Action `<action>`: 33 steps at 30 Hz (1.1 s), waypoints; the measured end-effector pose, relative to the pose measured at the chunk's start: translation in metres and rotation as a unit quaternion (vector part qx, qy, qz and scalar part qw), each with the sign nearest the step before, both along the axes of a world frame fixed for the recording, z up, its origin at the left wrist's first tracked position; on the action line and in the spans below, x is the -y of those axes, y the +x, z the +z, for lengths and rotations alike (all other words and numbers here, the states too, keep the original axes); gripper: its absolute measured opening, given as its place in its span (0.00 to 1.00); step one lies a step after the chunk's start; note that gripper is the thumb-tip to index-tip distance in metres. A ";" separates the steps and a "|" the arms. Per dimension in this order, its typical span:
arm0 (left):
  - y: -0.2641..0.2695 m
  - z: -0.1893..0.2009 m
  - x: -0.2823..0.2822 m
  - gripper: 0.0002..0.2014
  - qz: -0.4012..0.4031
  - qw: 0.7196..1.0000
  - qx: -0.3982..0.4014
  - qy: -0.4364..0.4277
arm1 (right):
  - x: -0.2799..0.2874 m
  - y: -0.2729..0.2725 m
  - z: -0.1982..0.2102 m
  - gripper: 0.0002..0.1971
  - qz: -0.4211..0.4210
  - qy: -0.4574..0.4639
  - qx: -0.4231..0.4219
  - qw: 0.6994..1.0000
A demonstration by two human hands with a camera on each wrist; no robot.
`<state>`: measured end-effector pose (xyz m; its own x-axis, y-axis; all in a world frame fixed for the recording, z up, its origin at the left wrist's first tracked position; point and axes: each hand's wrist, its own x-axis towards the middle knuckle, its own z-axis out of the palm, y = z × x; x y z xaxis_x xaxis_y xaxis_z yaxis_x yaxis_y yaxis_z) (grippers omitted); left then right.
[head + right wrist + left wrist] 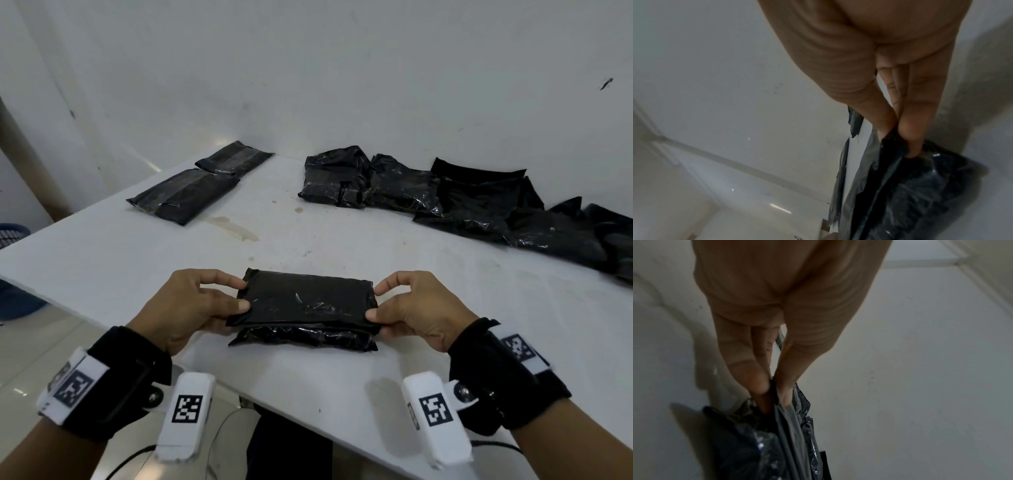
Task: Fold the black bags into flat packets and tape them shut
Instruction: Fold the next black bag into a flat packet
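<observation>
Lying folded, glossy black bag (305, 301)

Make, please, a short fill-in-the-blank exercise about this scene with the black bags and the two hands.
1. The bag at the near table edge is held by ____ hands.
2. The left hand and the right hand pinch its flap at ____ ends.
3. The flat packets lie at the far ____ of the table.
4. The pile of unfolded bags lies at the far ____.

Missing words: both; opposite; left; right
</observation>
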<state>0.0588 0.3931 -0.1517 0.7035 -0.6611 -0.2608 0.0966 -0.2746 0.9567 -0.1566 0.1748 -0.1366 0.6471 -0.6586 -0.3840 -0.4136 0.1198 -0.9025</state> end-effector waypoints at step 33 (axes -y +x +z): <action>0.025 0.017 0.062 0.13 0.094 0.982 0.025 0.162 | -0.004 0.006 -0.016 0.29 0.058 -0.115 -0.012 0.992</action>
<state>0.0842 0.3307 -0.1352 0.8222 -0.4063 -0.3985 0.1305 -0.5469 0.8269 -0.1504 0.1788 -0.1525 0.7165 -0.6517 -0.2490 -0.4346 -0.1378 -0.8900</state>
